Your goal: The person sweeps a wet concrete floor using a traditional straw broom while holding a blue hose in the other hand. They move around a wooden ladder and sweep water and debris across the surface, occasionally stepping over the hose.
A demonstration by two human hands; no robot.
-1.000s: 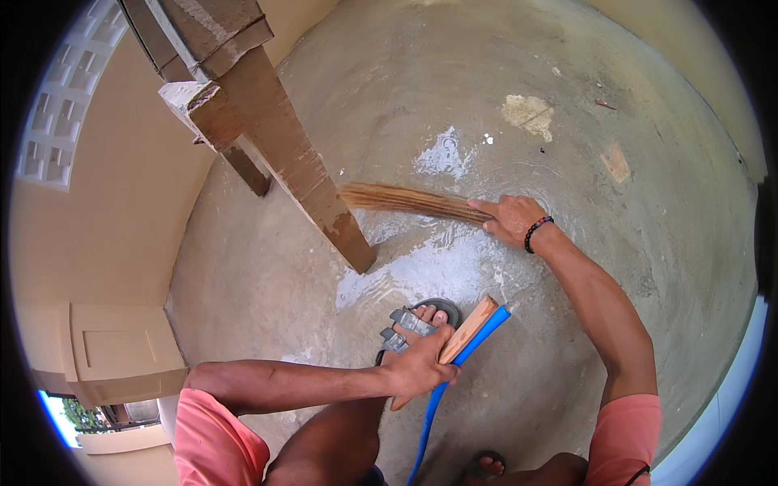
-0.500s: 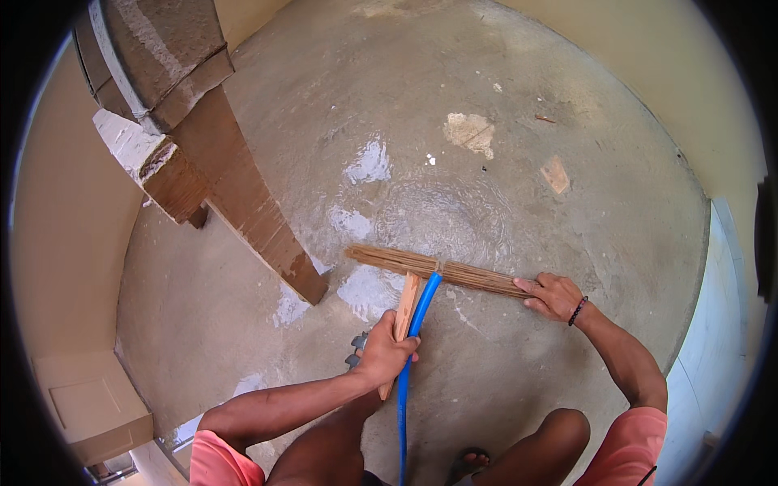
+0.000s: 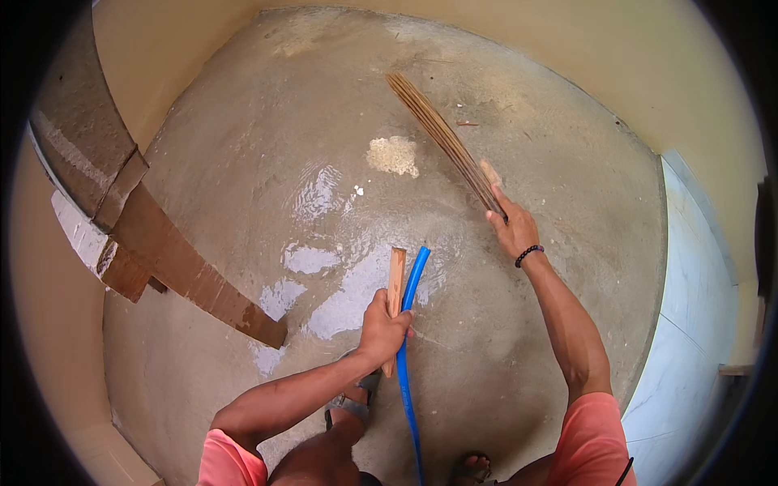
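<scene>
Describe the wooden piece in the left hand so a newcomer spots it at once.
Against the wet concrete floor, find the slanting brown beam at left. To its right, the left hand grips two things side by side: a blue hose and the wooden piece. The piece is the straight, pale-brown one, left of the hose.

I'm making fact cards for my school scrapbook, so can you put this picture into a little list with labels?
Left hand: holds a flat wooden stick and a blue hose together
Right hand: holds a bundle of thin brown sticks, like a broom, pointing away and to the left
On the right wrist: dark beaded bracelet
Floor: grey-brown, with shiny wet patches
At the left: slanting brown wooden piece
Feet: sandals
Hard to tell: whether the broom touches the floor
</scene>
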